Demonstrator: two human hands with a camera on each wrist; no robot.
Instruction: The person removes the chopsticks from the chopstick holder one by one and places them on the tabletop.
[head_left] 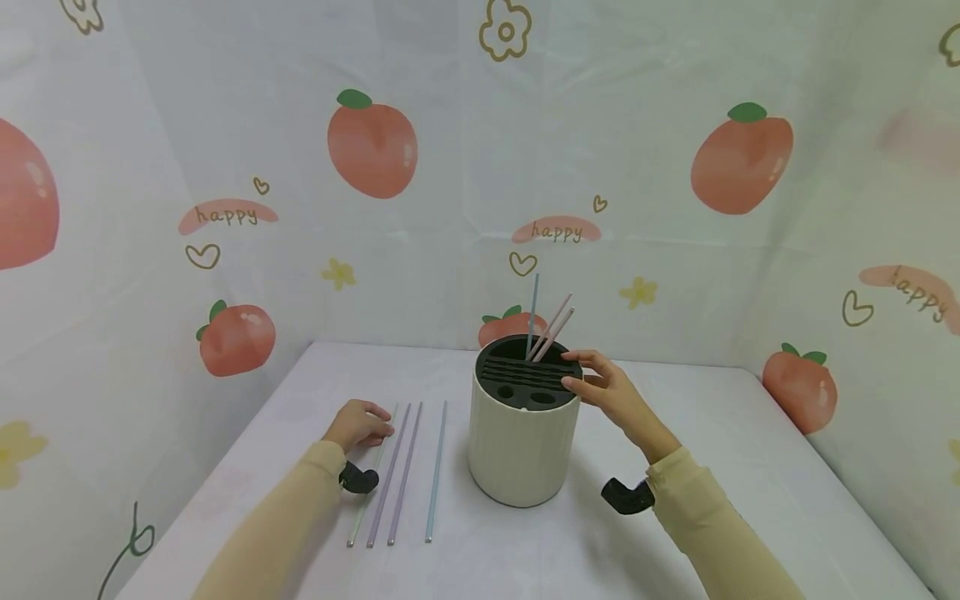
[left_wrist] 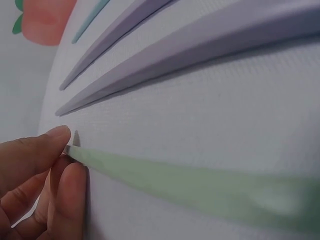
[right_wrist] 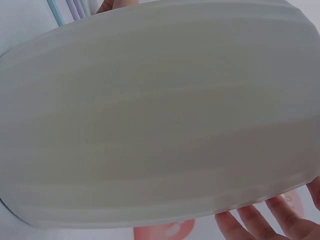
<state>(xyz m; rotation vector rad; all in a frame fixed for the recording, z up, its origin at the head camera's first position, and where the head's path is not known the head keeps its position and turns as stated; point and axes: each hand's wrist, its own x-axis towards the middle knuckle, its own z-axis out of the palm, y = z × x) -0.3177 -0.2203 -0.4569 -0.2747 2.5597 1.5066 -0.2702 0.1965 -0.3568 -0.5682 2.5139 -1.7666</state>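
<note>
A green chopstick (left_wrist: 165,182) lies leftmost in a row on the table. My left hand (head_left: 362,423) pinches its far end between thumb and fingers. Beside it are two purple chopsticks (head_left: 389,475) and a blue chopstick (head_left: 437,471), roughly parallel. To their right stands a cream utensil holder (head_left: 521,454) with a black slotted top (head_left: 517,392). My right hand (head_left: 611,398) grips the holder's rim from the right, thumb toward the front and fingers farther back. In the right wrist view the holder's wall (right_wrist: 160,110) fills most of the picture. A blue chopstick (head_left: 533,312) and two pink chopsticks (head_left: 555,332) stand tilted in its rear opening.
The white table (head_left: 675,533) ends at a hanging cloth (head_left: 450,250) printed with fruit, hearts and flowers, behind and at both sides. A black wrist mount (head_left: 628,497) sticks out under the right wrist, another (head_left: 358,478) under the left.
</note>
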